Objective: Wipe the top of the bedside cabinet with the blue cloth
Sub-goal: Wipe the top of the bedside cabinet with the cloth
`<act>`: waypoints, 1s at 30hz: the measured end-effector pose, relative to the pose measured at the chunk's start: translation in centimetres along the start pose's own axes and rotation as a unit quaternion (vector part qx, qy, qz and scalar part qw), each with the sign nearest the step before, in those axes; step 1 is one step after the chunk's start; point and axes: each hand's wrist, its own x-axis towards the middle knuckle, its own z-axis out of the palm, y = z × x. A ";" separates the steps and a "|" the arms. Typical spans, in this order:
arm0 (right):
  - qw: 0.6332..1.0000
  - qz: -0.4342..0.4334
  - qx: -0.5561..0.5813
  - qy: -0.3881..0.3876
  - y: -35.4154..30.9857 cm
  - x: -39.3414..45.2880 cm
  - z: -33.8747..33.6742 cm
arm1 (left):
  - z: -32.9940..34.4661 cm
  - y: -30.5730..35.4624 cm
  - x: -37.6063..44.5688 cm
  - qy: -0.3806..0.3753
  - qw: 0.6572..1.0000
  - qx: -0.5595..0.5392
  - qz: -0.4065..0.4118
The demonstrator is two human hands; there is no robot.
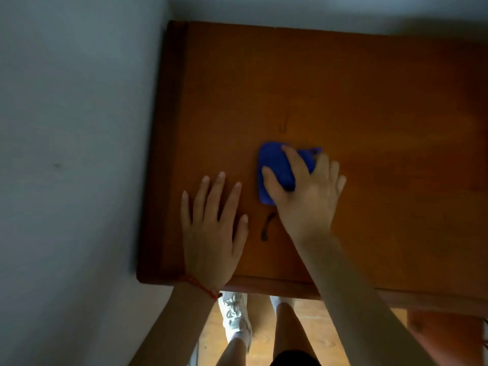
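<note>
The bedside cabinet's brown wooden top (369,107) fills the middle and right of the head view. A folded blue cloth (277,167) lies near its centre. My right hand (306,191) presses down on the cloth with fingers spread over it, covering its right and lower part. My left hand (214,231) lies flat on the wood to the left of the cloth, fingers apart, holding nothing. A dark curved mark (266,225) shows on the wood between my hands, and a fainter mark (284,125) sits above the cloth.
A pale wall (79,154) runs along the cabinet's left side and another behind it. Below the front edge I see wooden floor (311,326), my legs and a white shoe (235,315). A red string bracelet (203,286) circles my left wrist.
</note>
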 end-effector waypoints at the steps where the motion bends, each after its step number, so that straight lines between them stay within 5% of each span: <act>1: 1.000 0.006 -0.003 0.009 -0.2 1.2 0.2 | 0.1 -0.1 -0.4 -0.004 1.000 0.009 0.001; 5: 0.998 0.034 0.010 0.042 -0.4 1.8 0.5 | 0.3 -0.3 -0.7 0.011 1.000 0.015 0.011; 10: 1.000 -0.003 0.027 -0.009 0.2 -8.4 -1.2 | 0.5 -0.3 -0.9 0.023 1.000 0.008 0.013; 17: 0.998 0.012 0.013 0.053 -0.4 -3.8 0.3 | 0.0 -0.3 -3.8 0.072 0.997 0.000 -0.013; 23: 0.999 -0.026 0.036 0.008 1.1 -12.3 -1.5 | 0.3 -1.2 -8.5 0.059 0.998 0.018 -0.028; 30: 0.999 -0.018 0.026 0.036 -1.6 -8.7 0.0 | 0.5 -1.4 -8.6 0.068 0.997 0.023 -0.024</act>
